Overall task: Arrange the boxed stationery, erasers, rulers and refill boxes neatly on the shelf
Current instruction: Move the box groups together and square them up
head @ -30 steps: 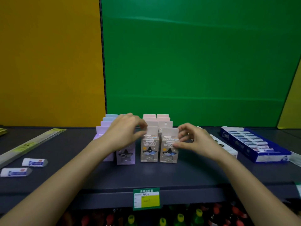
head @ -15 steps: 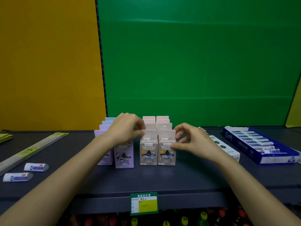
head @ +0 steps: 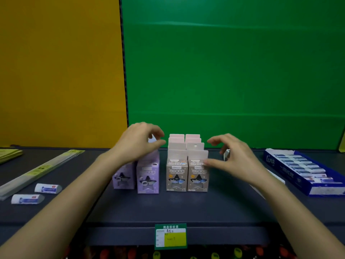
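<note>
dark shelf (head: 186, 208), hands (head: 139, 142) over boxes (head: 186, 165)

A green price tag (head: 170, 236) clipped to the front edge of the shelf (head: 186, 208) carries a header of white Chinese characters that reads 商品标价签; below it, on the white and yellow fields, is handwriting too faint to make out. The blue refill box (head: 306, 173) at the right shows the word "line" in pale script on its near end wall. The grey-beige boxes (head: 187, 172) in the front row bear a line of stylised Chinese characters above the star-shaped window, too blurred to read. Print on the erasers (head: 47, 188) and rulers (head: 40, 170) is illegible.
</note>
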